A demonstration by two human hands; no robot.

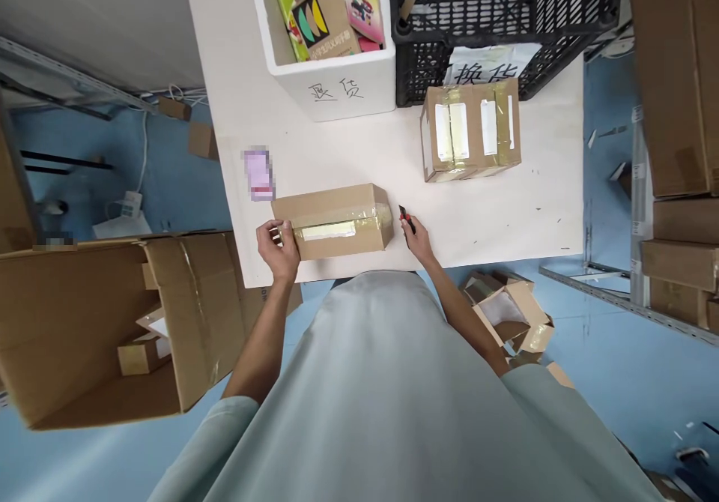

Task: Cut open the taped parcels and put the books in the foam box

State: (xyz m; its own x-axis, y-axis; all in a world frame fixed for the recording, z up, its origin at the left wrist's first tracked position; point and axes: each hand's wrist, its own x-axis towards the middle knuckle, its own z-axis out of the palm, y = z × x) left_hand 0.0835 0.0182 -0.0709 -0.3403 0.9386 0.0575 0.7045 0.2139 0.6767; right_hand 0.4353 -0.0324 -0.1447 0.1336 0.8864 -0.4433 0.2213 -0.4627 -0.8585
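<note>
A taped cardboard box [337,221] lies near the front edge of the white table [505,202]. My left hand [279,249] grips the box's left end, fingers curled over its corner. My right hand [417,240] sits just right of the box, closed on a small red and black cutter [405,218] whose tip points away from me, close to the box's right end.
A second taped box [470,129] stands further back on the right. Behind are a white foam bin [331,75] of books and a black plastic crate [494,22]. A big open carton [112,322] sits at my left; torn cartons [511,315] lie on the floor at right.
</note>
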